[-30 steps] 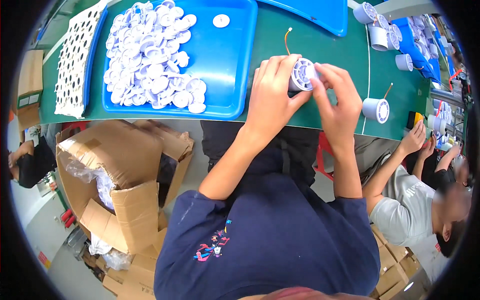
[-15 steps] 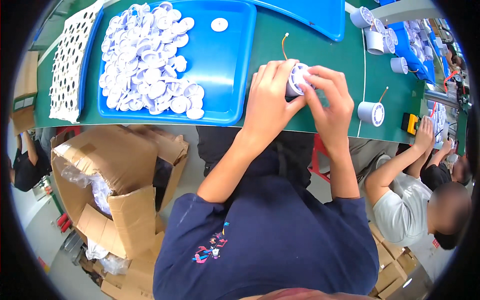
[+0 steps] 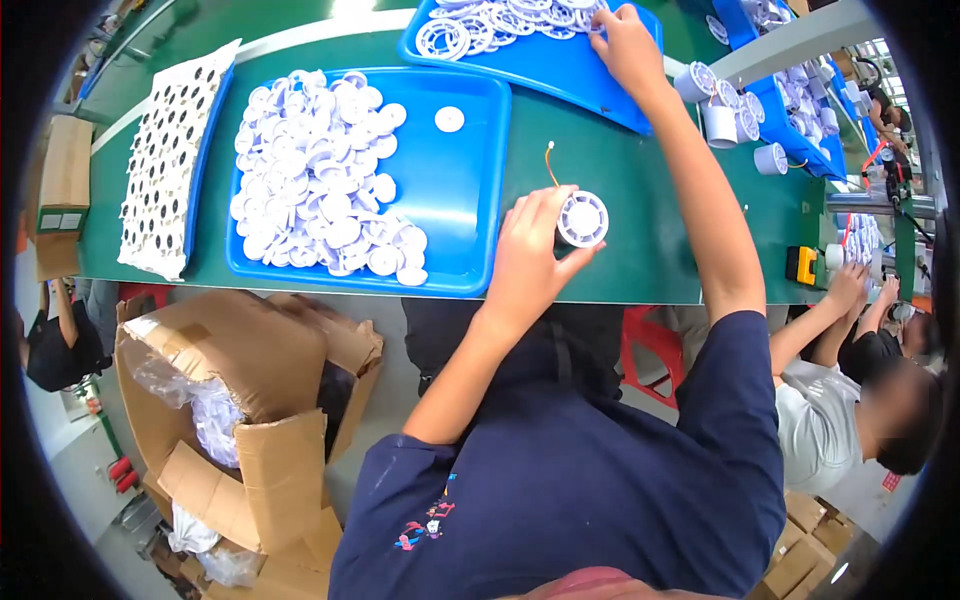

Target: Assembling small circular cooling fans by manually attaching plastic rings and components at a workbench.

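My left hand (image 3: 535, 245) is closed round a white cylindrical plastic housing (image 3: 583, 220), its spoked round face turned up toward me. A thin orange wire (image 3: 551, 165) with a small white connector sticks out behind the housing. My right arm is stretched far forward over the table. At its end my right hand (image 3: 628, 50) is at the right edge of a pile of white plastic rings (image 3: 505, 25) in the far blue tray (image 3: 560, 80). Its thumb and fingers look apart, with the fingertips touching or just over the rings.
A nearer blue tray (image 3: 455, 225) holds many white round caps (image 3: 320, 190), with one cap (image 3: 449, 119) lying apart. Left of it stands a white sheet with black-centred holes (image 3: 180, 150). More housings (image 3: 720, 125) stand at the right. A co-worker (image 3: 820, 390) sits there. Cardboard boxes (image 3: 280, 470) are below left.
My right hand has left the housing and reached forward to the ring tray. The left hand keeps its hold. The lone housing at the right is gone from its spot. The view has shifted.
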The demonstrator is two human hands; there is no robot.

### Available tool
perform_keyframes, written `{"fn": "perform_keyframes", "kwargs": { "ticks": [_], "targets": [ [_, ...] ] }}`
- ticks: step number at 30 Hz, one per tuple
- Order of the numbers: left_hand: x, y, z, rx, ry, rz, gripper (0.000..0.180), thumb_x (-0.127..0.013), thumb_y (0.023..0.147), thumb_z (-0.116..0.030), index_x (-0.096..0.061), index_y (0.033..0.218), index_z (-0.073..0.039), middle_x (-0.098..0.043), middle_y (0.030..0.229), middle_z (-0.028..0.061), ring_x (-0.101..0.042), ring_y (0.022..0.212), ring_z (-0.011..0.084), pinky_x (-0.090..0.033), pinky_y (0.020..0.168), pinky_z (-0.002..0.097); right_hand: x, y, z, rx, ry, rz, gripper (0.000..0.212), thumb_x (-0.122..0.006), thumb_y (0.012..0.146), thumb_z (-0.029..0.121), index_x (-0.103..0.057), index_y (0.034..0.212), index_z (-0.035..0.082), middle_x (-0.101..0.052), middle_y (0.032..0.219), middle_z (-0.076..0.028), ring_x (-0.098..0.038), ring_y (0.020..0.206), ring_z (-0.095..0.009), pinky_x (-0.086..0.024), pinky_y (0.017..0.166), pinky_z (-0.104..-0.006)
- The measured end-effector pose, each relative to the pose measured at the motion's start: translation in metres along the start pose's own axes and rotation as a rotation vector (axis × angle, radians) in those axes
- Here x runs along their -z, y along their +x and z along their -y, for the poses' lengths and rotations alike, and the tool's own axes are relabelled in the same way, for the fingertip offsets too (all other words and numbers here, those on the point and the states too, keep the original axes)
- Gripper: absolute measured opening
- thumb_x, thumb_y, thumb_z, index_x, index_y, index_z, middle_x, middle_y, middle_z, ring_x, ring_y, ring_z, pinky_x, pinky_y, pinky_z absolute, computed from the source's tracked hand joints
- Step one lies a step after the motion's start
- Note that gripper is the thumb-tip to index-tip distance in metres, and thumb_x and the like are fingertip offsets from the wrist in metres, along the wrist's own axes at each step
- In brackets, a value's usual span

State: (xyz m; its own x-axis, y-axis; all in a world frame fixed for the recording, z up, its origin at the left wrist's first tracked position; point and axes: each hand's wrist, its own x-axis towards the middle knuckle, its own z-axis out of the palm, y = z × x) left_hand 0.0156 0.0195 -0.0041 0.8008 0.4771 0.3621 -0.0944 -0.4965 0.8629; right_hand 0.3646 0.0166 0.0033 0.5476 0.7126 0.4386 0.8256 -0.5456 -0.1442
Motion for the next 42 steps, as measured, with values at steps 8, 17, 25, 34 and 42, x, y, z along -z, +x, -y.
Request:
{"fn": "perform_keyframes", "kwargs": {
  "ticks": [8, 17, 25, 34, 42],
  "targets": [
    [0.0, -0.005, -0.003, -0.029, 0.044, -0.002, 0.068, -0.094, 0.079, -0.021, -0.061, 0.134, 0.0, -0.069, 0.125, 0.0182, -0.066, 0.114, 0.0391, -0.052, 0.099, 0.048, 0.013, 0.0, 0.004, 0.041, 0.006, 0.041, 0.028, -0.079, 0.087, 0.022, -0.075, 0.108, 0.006, -0.065, 0.117, -0.022, -0.069, 0.109, -0.042, -0.059, 0.093, -0.051],
    [-0.005, -0.018, -0.013, 0.058, 0.094, -0.049, 0.065, -0.091, 0.082, -0.018, -0.06, 0.136, -0.002, -0.067, 0.127, 0.0182, -0.064, 0.117, 0.039, -0.049, 0.098, 0.047, 0.104, -0.097, 0.075, 0.049, 0.497, -0.075, 0.024, -0.077, 0.086, 0.017, -0.067, 0.099, -0.001, -0.068, 0.127, -0.024, -0.069, 0.111, -0.038, -0.056, 0.093, -0.0434],
    [-0.023, -0.025, -0.015, 0.03, 0.166, -0.167, 0.067, -0.091, 0.077, -0.013, -0.06, 0.135, -0.001, -0.067, 0.123, 0.0179, -0.064, 0.116, 0.0381, -0.049, 0.093, 0.0471, 0.147, -0.206, 0.158, -0.007, 0.366, 0.03, 0.056, -0.082, 0.082, 0.015, -0.064, 0.133, -0.003, -0.073, 0.117, -0.02, -0.072, 0.1, -0.036, -0.06, 0.086, -0.0435],
    [-0.023, -0.027, -0.011, 0.025, 0.153, -0.185, 0.066, -0.091, 0.078, -0.016, -0.061, 0.134, -0.002, -0.069, 0.123, 0.0168, -0.065, 0.114, 0.0382, -0.05, 0.092, 0.047, 0.131, -0.224, 0.152, 0.063, 0.39, -0.012, 0.059, -0.088, 0.083, 0.016, -0.066, 0.134, -0.003, -0.073, 0.129, -0.022, -0.073, 0.113, -0.038, -0.06, 0.095, -0.0447],
    [-0.024, -0.026, -0.019, 0.014, 0.091, -0.237, 0.07, -0.092, 0.081, -0.022, -0.06, 0.14, -0.002, -0.068, 0.128, 0.0186, -0.066, 0.116, 0.0392, -0.052, 0.094, 0.0485, 0.131, -0.225, 0.157, 0.024, 0.449, -0.007, 0.055, -0.088, 0.084, 0.015, -0.068, 0.131, -0.005, -0.072, 0.131, -0.023, -0.073, 0.115, -0.04, -0.061, 0.096, -0.0456]
  ]
}}
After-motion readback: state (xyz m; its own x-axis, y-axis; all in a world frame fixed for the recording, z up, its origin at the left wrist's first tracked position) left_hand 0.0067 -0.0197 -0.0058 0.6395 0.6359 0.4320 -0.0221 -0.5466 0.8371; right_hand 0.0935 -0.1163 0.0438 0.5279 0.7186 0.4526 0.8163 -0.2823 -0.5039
